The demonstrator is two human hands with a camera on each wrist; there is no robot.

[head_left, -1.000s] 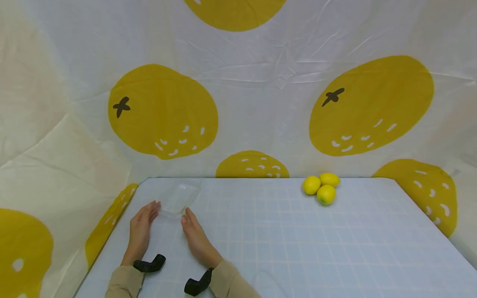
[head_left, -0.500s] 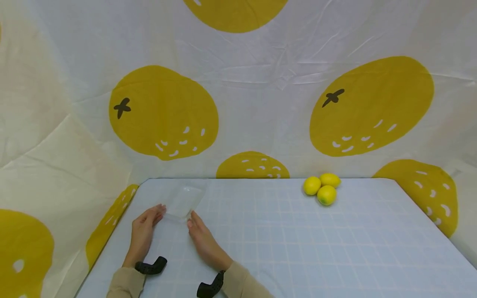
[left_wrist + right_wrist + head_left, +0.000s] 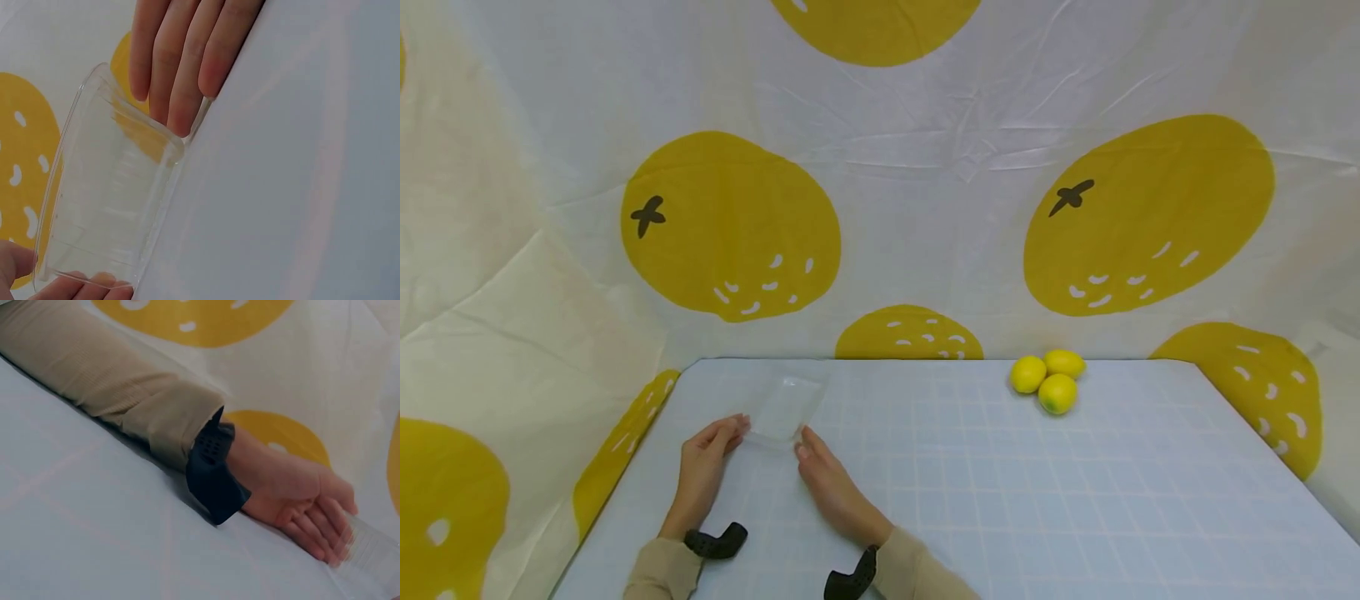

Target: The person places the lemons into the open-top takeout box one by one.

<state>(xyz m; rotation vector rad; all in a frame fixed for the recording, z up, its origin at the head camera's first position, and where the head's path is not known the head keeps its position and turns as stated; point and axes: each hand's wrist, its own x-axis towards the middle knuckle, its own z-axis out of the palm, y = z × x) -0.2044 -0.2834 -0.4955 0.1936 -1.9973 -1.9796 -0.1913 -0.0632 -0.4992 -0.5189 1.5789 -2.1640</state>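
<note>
A clear plastic container [image 3: 786, 408] sits between the two hands at the far left part of the table. Its rim and see-through walls show closely in the left wrist view, where the container [image 3: 103, 187] looks shallow and bare inside. My left hand [image 3: 707, 467] holds its left side, the thumb near the rim and the fingers bent below. In the right wrist view that left hand [image 3: 294, 494] meets the container's edge [image 3: 378, 553]. My right hand [image 3: 835, 487] presses its other side; the fingers [image 3: 187, 62] look straight, and its thumb is hidden in the left wrist view.
Three lemons [image 3: 1047, 379] are grouped at the back right of the table. A pale blue checked cloth [image 3: 1000, 500] covers the tabletop. Behind rises a white curtain [image 3: 925, 233] with large yellow fruit prints. Both wrists wear black mounts [image 3: 718, 542].
Both hands and the clear container have shifted to the right, and slightly toward the front. The lemons stay where they were.
</note>
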